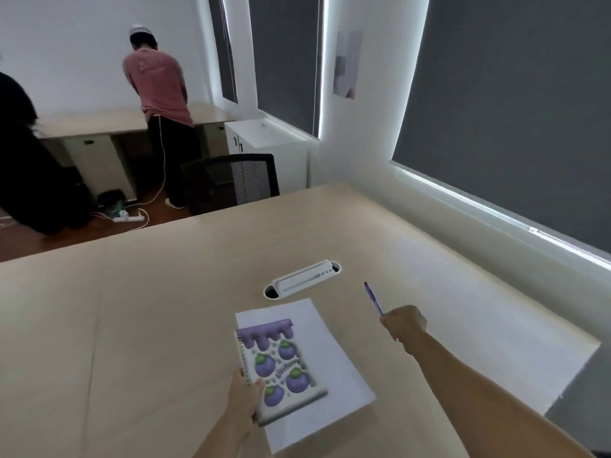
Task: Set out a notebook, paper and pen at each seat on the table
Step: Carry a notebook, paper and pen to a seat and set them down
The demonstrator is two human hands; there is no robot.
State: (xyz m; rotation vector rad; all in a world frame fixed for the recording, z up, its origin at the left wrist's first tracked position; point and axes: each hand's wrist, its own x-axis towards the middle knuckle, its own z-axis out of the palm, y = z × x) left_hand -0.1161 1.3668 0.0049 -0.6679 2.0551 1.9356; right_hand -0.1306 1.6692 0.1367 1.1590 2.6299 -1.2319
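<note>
A spiral notebook (pixel 281 365) with purple fruit on its cover is gripped at its lower left corner by my left hand (pixel 243 396). Under it is a white sheet of paper (pixel 334 371), held together with the notebook just over the beige table (pixel 132 325). My right hand (pixel 405 323) is closed around a blue pen (pixel 373 298), which points up and away over the table to the right of the paper.
A white cable-port cover (pixel 302 278) is set into the table just beyond the paper. A black office chair (pixel 231 181) stands at the far edge. Two people stand at a desk (pixel 99 123) by the back wall. Windows with dark blinds line the right.
</note>
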